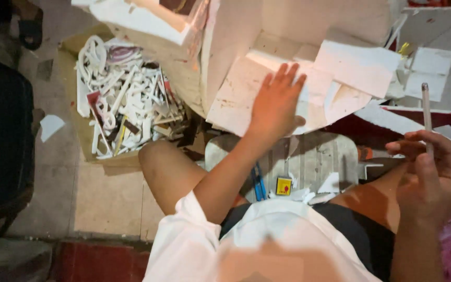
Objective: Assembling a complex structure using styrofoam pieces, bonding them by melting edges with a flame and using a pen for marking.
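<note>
A small yellow square box with a red mark (pixel 284 186) lies at six o'clock of the white foam sheet (pixel 246 91). The left hand (pixel 276 103) presses flat, fingers spread, on that sheet. At three o'clock, the right hand (pixel 434 169) pinches a thin white stick (pixel 426 110) upright.

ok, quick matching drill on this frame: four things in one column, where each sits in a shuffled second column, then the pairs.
Things:
1. left hand
2. right hand
3. pile of white offcuts
4. small yellow box

Places:
A. heaped on cardboard on the floor, left of the knee
B. flat on a white foam sheet
C. on the low stool between the legs
D. raised at right, holding a thin white stick

Pairs: 1-B, 2-D, 3-A, 4-C
</note>
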